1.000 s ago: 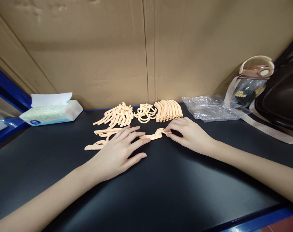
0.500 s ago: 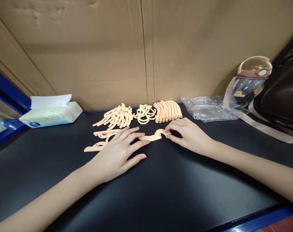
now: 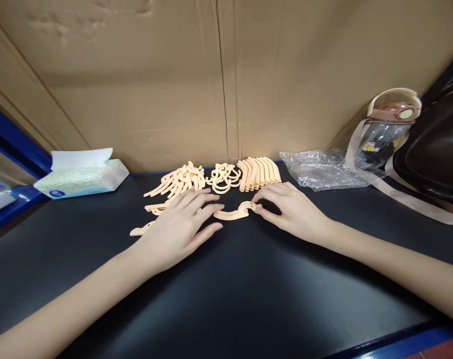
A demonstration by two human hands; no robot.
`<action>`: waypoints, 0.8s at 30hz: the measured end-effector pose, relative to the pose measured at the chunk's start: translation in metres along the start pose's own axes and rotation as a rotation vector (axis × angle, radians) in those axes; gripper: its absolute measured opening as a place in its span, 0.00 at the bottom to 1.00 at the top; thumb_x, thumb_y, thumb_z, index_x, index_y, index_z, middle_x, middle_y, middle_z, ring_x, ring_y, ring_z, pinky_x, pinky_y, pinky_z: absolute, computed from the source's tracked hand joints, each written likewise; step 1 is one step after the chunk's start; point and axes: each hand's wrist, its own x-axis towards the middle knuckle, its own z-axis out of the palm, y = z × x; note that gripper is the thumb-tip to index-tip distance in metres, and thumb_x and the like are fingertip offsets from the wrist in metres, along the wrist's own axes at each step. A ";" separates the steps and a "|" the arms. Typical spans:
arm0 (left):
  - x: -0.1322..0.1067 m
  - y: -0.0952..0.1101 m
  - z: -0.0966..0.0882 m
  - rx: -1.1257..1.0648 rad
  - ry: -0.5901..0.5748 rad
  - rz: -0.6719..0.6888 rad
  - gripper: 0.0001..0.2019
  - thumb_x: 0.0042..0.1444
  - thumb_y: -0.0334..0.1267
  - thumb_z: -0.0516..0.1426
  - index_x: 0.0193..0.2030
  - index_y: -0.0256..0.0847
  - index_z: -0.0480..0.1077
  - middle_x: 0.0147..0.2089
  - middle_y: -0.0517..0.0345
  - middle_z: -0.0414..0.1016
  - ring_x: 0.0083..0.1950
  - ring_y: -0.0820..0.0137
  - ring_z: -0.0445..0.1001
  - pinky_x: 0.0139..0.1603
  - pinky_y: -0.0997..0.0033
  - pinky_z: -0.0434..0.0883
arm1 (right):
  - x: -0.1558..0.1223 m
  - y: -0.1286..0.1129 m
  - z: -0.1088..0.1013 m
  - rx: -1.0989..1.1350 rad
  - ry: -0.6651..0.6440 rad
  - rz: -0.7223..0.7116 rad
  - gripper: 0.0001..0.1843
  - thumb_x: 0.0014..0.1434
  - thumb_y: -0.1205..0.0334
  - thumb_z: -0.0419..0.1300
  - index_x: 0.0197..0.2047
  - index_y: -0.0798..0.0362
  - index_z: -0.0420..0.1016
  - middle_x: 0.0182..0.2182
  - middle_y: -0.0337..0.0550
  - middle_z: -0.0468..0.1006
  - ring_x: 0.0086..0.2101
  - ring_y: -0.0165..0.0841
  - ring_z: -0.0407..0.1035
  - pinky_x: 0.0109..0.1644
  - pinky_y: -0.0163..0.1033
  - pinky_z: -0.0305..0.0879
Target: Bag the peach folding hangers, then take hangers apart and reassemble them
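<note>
A cream plastic curved piece, which looks like a clothes hanger arm, lies on the black table between my hands. My right hand pinches its right end between thumb and fingers. My left hand is spread palm down, fingertips at or just beside the piece's left end; contact is unclear. Partly under my left hand are more cream hanger parts, one of them farther back. Behind stand a heap of curved arms, a heap of hooks and a neat row of arms.
A tissue pack sits at the back left. At the back right lie a crumpled clear plastic bag and a strapped water bottle, beside a dark brown bag. A cardboard wall borders the table's back edge.
My left hand has shifted slightly back and left, uncovering the left end of the curved piece. My right hand keeps its pinch, almost in place.
</note>
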 end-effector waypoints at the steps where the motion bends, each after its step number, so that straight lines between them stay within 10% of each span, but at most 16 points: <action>1: 0.004 -0.003 -0.002 0.022 -0.007 0.002 0.18 0.70 0.44 0.46 0.54 0.37 0.72 0.56 0.45 0.73 0.62 0.54 0.67 0.61 0.49 0.66 | 0.000 0.000 0.000 0.000 0.002 -0.001 0.05 0.65 0.62 0.57 0.43 0.51 0.73 0.42 0.43 0.79 0.45 0.38 0.72 0.53 0.46 0.61; 12: 0.068 -0.049 0.014 0.201 -0.130 -0.026 0.16 0.67 0.39 0.48 0.44 0.36 0.76 0.41 0.48 0.74 0.44 0.60 0.72 0.40 0.63 0.70 | -0.001 -0.002 -0.006 -0.021 0.029 -0.019 0.04 0.66 0.63 0.57 0.41 0.51 0.72 0.41 0.43 0.79 0.43 0.37 0.72 0.51 0.45 0.60; 24: 0.087 -0.045 0.010 0.201 -0.135 -0.074 0.13 0.65 0.35 0.50 0.36 0.39 0.76 0.39 0.52 0.75 0.46 0.61 0.74 0.34 0.70 0.67 | -0.001 -0.003 -0.008 -0.018 0.032 -0.037 0.05 0.66 0.64 0.56 0.40 0.51 0.73 0.41 0.42 0.79 0.44 0.37 0.72 0.51 0.43 0.58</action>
